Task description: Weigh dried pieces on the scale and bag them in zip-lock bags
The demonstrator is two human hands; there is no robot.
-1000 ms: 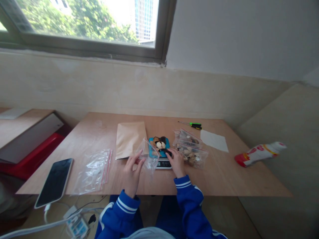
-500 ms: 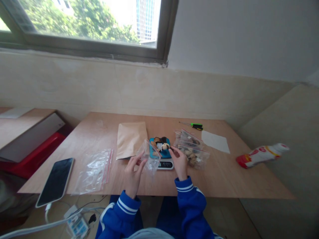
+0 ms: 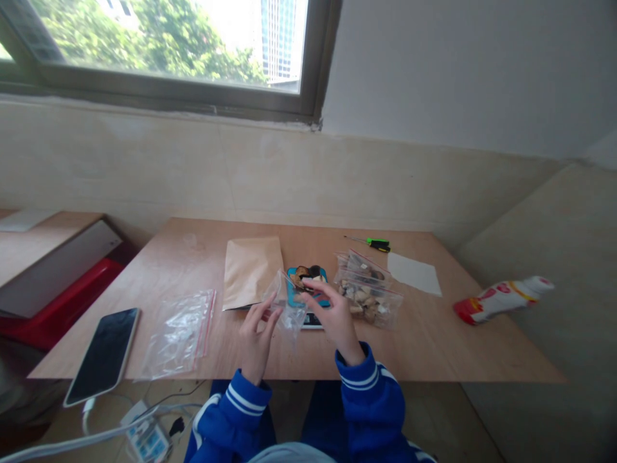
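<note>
My left hand (image 3: 258, 331) pinches the rim of a clear zip bag (image 3: 290, 319), which hangs at the near left of a small scale (image 3: 313, 320). On the scale's blue top (image 3: 292, 297) lie several dried mushroom pieces (image 3: 302, 272), brown and pale. My right hand (image 3: 335, 318) reaches over the scale from the right. Its thumb and fingers are apart beside the mushrooms and the bag's mouth, and I see nothing held between them. The hand covers part of the scale and its display.
Filled zip bags of mushrooms (image 3: 369, 299) lie right of the scale. A brown paper pouch (image 3: 251, 270) and flat zip bags (image 3: 180, 334) are to the left, with a phone (image 3: 103, 354) at the edge. Screwdrivers (image 3: 378, 244), white paper (image 3: 414, 274) and a bottle (image 3: 501, 300) are at right.
My right hand has moved left across the scale, away from the pale mushroom piece it was touching, and its fingers have spread. My left hand stays put with the bag.
</note>
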